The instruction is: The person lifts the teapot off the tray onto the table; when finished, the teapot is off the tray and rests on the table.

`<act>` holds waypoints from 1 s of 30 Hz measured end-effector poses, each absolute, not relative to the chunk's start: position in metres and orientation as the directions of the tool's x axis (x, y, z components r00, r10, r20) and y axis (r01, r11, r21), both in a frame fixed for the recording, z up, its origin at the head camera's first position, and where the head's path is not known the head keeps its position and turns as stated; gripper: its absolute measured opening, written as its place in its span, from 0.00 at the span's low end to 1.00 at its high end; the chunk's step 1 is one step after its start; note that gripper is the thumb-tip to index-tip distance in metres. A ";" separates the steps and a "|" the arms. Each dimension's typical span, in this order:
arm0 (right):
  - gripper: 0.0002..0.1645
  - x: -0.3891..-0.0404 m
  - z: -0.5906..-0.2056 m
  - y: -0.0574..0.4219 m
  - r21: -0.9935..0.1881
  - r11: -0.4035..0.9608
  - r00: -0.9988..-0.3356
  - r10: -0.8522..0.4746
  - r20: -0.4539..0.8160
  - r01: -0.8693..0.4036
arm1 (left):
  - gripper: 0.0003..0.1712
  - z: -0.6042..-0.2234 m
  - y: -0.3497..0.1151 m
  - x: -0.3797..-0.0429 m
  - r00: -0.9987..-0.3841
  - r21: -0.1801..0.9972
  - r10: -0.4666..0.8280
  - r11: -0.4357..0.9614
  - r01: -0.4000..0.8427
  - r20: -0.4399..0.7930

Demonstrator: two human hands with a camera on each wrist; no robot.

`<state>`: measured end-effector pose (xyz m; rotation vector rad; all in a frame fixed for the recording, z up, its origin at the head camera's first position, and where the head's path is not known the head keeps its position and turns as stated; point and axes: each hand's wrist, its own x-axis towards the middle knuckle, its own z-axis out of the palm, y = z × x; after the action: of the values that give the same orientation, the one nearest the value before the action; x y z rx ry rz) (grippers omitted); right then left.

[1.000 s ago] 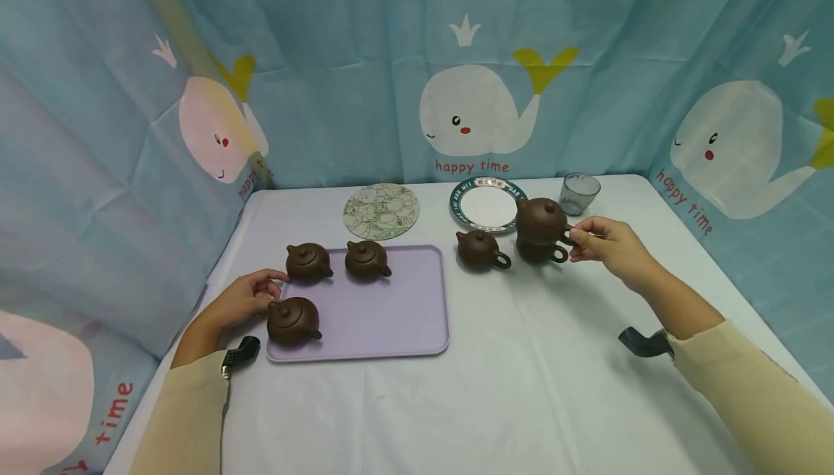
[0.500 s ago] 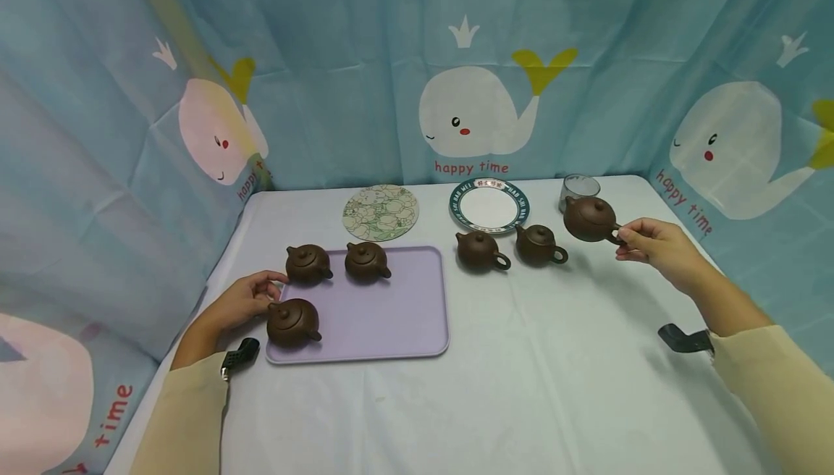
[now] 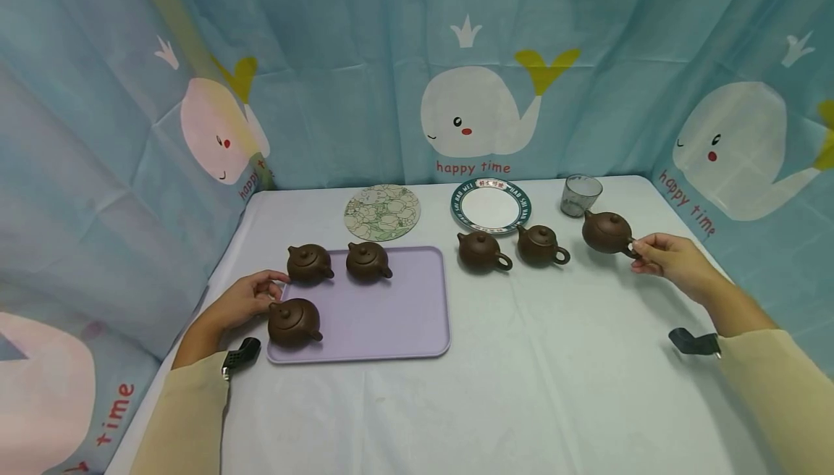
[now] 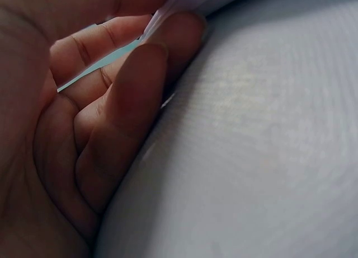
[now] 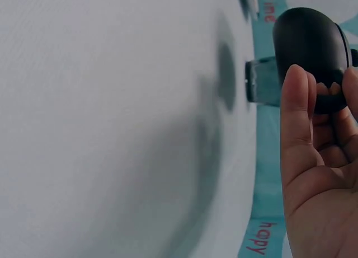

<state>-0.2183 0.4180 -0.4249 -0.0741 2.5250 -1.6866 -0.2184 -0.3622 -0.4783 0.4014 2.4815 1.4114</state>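
On the right, my right hand (image 3: 677,263) pinches the handle of a dark brown teapot (image 3: 607,232). In the right wrist view that teapot (image 5: 310,45) is held off the table, its shadow falling on the cloth. My left hand (image 3: 244,300) holds the left rim of a lilac tray (image 3: 391,316), and its fingers (image 4: 134,95) curl at the tray edge in the left wrist view. Three brown teapots sit at the tray: one back left (image 3: 309,265), one back middle (image 3: 368,263), one front left (image 3: 293,324). Two more teapots, a nearer one (image 3: 481,253) and its neighbour (image 3: 539,246), stand right of the tray.
A round patterned mat (image 3: 381,212) lies behind the tray. To its right is a white plate with a green rim (image 3: 459,207). A clear glass (image 3: 580,196) stands at the back right, just behind the held teapot. Whale-print curtains (image 3: 352,62) enclose the white table.
The right hand has carried its teapot rightward from in front of another teapot, then lowered it towards the table beside the glass. The left hand and tray have stayed in place.
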 end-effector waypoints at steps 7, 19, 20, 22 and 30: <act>0.20 -0.223 -0.441 0.425 -0.930 0.367 -0.992 -0.118 -0.055 0.008 | 0.28 -0.478 -0.363 -0.218 -0.930 0.865 0.357 0.490 0.108 -0.087; 0.25 -0.224 -0.451 0.426 -0.907 0.417 -0.987 -0.112 -0.113 0.056 | 0.27 -0.483 -0.365 -0.220 -0.933 0.860 0.356 0.490 0.143 -0.048; 0.26 -0.225 -0.452 0.426 -0.909 0.413 -0.987 -0.115 -0.114 0.057 | 0.27 -0.483 -0.365 -0.221 -0.931 0.858 0.362 0.491 0.148 -0.047; 0.25 -0.226 -0.455 0.428 -0.915 0.399 -0.987 -0.116 -0.115 0.059 | 0.27 -0.484 -0.365 -0.221 -0.933 0.861 0.356 0.491 0.136 -0.056; 0.20 -0.228 -0.460 0.430 -0.938 0.342 -0.987 -0.124 -0.101 0.053 | 0.29 -0.482 -0.365 -0.222 -0.927 0.873 0.365 0.475 0.110 -0.082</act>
<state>-0.2281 0.4304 -0.4602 -0.0655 2.4425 -1.7174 -0.2217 -0.3645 -0.4821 0.4072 2.4676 1.4323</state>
